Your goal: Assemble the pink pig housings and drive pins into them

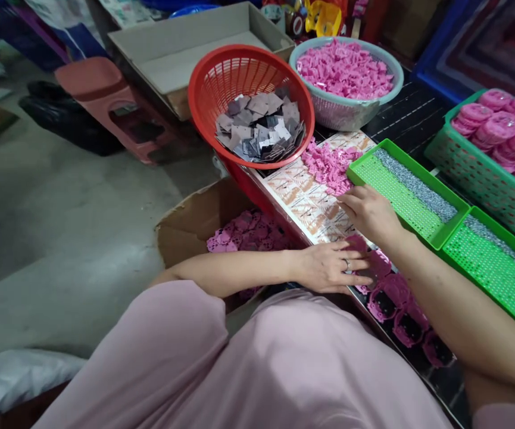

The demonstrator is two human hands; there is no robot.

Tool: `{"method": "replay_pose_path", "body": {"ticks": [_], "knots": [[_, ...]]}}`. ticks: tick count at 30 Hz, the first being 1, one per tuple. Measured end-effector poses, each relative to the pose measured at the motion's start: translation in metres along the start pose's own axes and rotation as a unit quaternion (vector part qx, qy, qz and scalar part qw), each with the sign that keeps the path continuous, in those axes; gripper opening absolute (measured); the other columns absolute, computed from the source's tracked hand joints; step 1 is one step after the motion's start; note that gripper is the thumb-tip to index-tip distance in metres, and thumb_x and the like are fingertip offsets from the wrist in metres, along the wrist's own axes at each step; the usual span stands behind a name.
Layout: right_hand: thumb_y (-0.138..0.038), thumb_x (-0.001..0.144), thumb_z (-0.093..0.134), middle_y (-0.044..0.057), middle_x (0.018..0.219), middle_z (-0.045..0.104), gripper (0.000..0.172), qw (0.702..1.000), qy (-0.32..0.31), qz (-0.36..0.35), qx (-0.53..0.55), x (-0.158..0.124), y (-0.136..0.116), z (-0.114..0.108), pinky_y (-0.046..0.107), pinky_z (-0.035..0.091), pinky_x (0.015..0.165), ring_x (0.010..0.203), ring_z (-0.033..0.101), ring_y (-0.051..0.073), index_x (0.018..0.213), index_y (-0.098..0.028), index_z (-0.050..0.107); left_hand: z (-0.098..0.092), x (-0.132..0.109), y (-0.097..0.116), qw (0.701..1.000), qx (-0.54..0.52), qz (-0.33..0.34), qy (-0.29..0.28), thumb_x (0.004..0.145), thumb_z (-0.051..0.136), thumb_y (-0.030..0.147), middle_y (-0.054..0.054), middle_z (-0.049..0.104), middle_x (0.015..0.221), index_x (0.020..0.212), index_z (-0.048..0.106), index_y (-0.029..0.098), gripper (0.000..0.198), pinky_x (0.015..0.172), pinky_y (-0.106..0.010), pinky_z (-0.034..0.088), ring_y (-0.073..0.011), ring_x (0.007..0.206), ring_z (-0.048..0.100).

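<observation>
My left hand [332,266], with a ring on one finger, lies with its fingers stretched out over pink plastic ring-shaped parts [395,289] along the table edge. Just beyond it, my right hand [370,211] has its fingertips drawn together at the near side of a loose pile of small pink plastic pieces [331,164]. Whatever those fingertips pinch is too small or hidden to make out. Under both hands runs a patterned sheet [302,193]. Beside my right hand stands a green perforated tray [386,202] with small metal pieces [418,187] along one side.
A red basket [199,113] of thin grey plates and a bowl [342,113] of pink pieces stand behind. Another green tray [484,262] and a green basket [467,167] of pink rounds are at right. Below the table edge sits a cardboard box [181,220] with pink parts.
</observation>
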State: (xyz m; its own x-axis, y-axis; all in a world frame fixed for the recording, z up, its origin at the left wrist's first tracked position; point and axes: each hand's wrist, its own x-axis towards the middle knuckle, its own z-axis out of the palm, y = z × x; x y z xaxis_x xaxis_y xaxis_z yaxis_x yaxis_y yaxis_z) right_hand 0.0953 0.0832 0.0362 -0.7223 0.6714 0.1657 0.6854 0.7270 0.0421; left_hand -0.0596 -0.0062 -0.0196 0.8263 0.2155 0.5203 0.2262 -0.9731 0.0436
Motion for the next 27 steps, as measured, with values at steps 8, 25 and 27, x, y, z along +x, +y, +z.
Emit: {"method": "replay_pose_path", "body": {"ticks": [8,25,27], "knots": [[-0.009,0.088,0.046,0.017,0.087,0.065,0.025,0.991,-0.119,0.0,-0.054,0.049,-0.017,-0.003,0.033,0.033,0.06,0.085,0.053,0.025,0.096,-0.01,0.069,0.011,0.01,-0.001,0.999,-0.049,0.013,-0.018,0.101,0.039,0.041,-0.007,0.064,0.129,0.125,0.064,0.02,0.041,0.107,-0.037,0.039,-0.0218,0.123,0.056],[-0.023,0.096,0.046,0.005,0.09,0.072,0.02,0.994,0.08,0.08,-0.015,-0.043,0.013,-0.017,0.025,0.048,0.071,0.081,0.064,0.014,0.104,-0.016,0.064,0.007,0.006,0.0,0.999,-0.049,-0.016,0.006,0.098,0.047,0.035,-0.008,0.064,0.128,0.123,0.063,0.019,0.034,0.097,-0.037,0.047,-0.021,0.118,0.06],[-0.024,0.094,0.052,0.007,0.094,0.071,0.016,0.989,0.108,0.093,-0.029,-0.065,0.018,-0.014,0.029,0.049,0.078,0.088,0.063,0.016,0.1,-0.017,0.064,0.007,0.006,-0.001,0.999,-0.052,-0.016,0.007,0.097,0.049,0.034,-0.008,0.064,0.13,0.122,0.064,0.019,0.032,0.101,-0.039,0.045,-0.0215,0.121,0.058]]}}
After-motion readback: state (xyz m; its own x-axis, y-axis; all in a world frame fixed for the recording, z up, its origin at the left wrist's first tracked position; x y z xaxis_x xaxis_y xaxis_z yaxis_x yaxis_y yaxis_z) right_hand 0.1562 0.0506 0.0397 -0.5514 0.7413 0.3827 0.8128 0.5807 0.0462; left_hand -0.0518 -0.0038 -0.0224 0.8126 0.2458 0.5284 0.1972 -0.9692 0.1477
